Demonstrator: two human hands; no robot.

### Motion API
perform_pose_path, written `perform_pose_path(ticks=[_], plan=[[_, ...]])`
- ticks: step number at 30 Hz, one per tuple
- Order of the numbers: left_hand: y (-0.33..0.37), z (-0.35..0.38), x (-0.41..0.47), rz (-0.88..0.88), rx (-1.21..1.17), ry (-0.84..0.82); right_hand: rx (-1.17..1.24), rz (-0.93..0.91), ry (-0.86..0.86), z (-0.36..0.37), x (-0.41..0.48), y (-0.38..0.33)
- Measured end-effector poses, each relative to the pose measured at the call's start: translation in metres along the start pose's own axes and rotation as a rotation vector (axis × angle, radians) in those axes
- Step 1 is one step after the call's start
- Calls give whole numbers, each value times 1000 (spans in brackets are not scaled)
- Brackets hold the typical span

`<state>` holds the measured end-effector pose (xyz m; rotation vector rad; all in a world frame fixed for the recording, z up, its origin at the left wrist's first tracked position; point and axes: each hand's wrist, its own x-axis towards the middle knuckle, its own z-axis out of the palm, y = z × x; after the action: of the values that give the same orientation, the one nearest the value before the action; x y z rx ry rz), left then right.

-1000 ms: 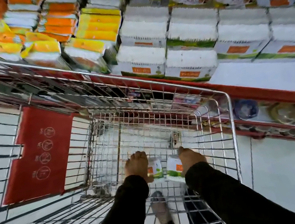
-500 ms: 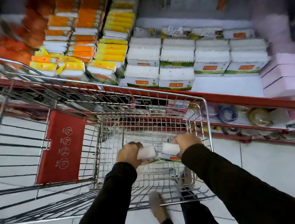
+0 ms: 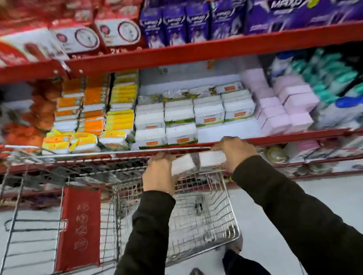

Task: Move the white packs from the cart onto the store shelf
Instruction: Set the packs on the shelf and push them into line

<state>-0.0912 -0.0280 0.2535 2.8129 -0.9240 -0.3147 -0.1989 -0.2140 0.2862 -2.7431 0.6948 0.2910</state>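
Two white rectangular plastic-wrapped packs (image 3: 198,163) sit side by side between your hands, level with the silver wire cart's (image 3: 178,222) far rim. Your left hand (image 3: 158,177) presses one outer end, your right hand (image 3: 234,152) the other, each clamped on its pack, likely so both travel as one block. Just beyond, the red-edged store shelf (image 3: 227,131) shows a bare white patch beside matching stacked white packs (image 3: 193,116), the probable landing spot. Pink boxes (image 3: 288,105) border it on the right.
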Motion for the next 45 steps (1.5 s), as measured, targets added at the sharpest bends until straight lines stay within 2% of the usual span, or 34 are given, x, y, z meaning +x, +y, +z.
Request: perform_pose_path(ticks=[2, 6, 12, 22, 27, 29, 31, 32, 34, 36, 37, 38, 40, 42, 45], plan=[[28, -11, 18, 76, 18, 71, -16, 28, 43, -17, 4, 21], [81, -23, 58, 168, 22, 80, -53, 87, 124, -42, 21, 65], [134, -11, 112, 208, 92, 55, -128, 88, 91, -61, 69, 111], [149, 31, 160, 170, 196, -100, -160, 30, -134, -31, 127, 132], [146, 42, 166, 164, 178, -110, -132, 15, -102, -27, 132, 138], [145, 41, 160, 169, 139, -55, -65, 10, -25, -21, 128, 143], [144, 45, 145, 133, -29, 98, 231, 63, 100, -11, 116, 141], [147, 46, 136, 70, -196, 182, 480, 136, 176, -6, 109, 137], [157, 51, 118, -162, -657, 285, 1170, 417, 257, 2, 95, 127], [168, 54, 111, -509, -1219, 243, 1917, 792, 119, 7, 89, 119], [174, 52, 111, -686, -1507, 173, 2196, 925, 34, 10, 86, 118], [179, 49, 110, -826, -1763, 83, 2369, 1005, 3, 16, 86, 120], [184, 42, 107, -949, -2076, -59, 2465, 1051, 44, 23, 88, 122], [189, 36, 106, -996, -2154, -87, 2460, 1042, 97, 22, 96, 125], [188, 37, 117, -1090, -2236, -57, 2457, 1051, 67, 14, 105, 128]])
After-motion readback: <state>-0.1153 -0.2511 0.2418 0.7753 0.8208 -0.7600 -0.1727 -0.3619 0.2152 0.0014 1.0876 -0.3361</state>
